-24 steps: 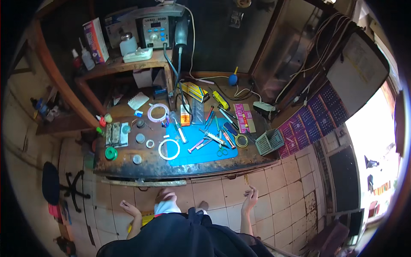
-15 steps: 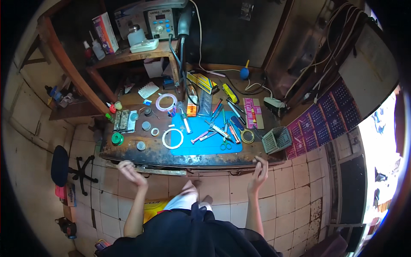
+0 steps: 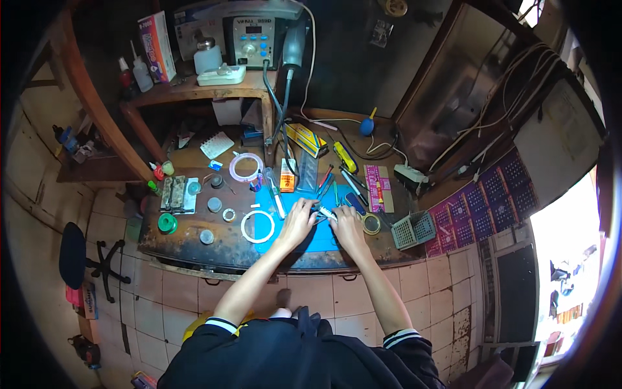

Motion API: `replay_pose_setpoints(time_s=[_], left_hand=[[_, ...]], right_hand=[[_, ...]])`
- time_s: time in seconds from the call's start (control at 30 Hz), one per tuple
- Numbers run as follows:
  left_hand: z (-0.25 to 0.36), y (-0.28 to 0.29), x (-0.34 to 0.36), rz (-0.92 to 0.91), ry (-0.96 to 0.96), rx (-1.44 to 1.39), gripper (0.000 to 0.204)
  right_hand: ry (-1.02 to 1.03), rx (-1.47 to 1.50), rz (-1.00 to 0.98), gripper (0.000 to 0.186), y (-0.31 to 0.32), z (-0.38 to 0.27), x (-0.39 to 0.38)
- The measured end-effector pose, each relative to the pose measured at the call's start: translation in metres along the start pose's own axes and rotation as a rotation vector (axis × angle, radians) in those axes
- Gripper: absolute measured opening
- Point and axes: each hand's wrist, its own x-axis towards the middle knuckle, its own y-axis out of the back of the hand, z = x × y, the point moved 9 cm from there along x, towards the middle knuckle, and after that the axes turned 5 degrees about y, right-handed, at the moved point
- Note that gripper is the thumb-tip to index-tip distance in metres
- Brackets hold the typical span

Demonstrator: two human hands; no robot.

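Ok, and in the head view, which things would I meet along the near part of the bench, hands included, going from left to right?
Green spool, small round jar, large white ring, left hand, right hand, tape roll, perforated basket.

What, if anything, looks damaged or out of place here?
The brown wooden workbench looks worn: its top is blotched dark and scuffed pale. At lower right, the pale tiled floor has a dark, mottled patch, unlike surrounding tiles.
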Motion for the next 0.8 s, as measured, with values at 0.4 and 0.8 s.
replay_pose_setpoints(time_s=[0.4, 0.8], left_hand=[[-0.006, 0.0, 0.016, 0.086, 0.091, -0.001, 0.021], [0.154, -0.048, 0.065, -0.137, 0.083, -0.978, 0.043]], right_hand=[[-0.038, 0.032, 0.026, 0.023, -0.007, 0.001, 0.003], [-0.122, 0.207, 0.491, 0.032, 0.19, 0.053, -0.036]])
